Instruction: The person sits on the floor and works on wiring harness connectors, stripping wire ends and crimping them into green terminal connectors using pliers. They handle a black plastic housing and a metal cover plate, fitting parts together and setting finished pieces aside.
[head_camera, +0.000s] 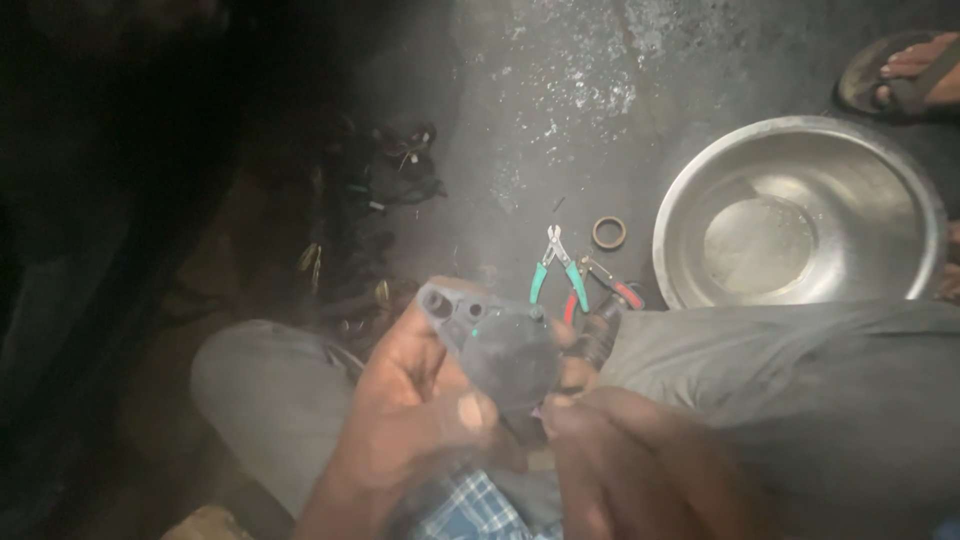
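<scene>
Right hand (625, 455): nearest the lens, my fingers pinched at the dark housing's lower edge.
Left hand (415, 405): fingers clenched round the dark housing (500, 350), thumb on top.
Housing axis: slants up-left, away from me, over my lap.
Beyond: pliers (553, 265), ring (608, 232), steel basin (800, 215) on floor.

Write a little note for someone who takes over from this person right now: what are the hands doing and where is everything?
Left hand: fingers closed around a dark grey, rounded plastic part with small holes, held over the lap.
Right hand: at the part's lower edge, fingers pinched; what they hold is too dark to tell.
On the dark wet floor: green-handled pliers, red-handled pliers, a small brown ring, a large empty round steel bowl.
Done: the part is in hand. Left: the pliers lie untouched.
</scene>
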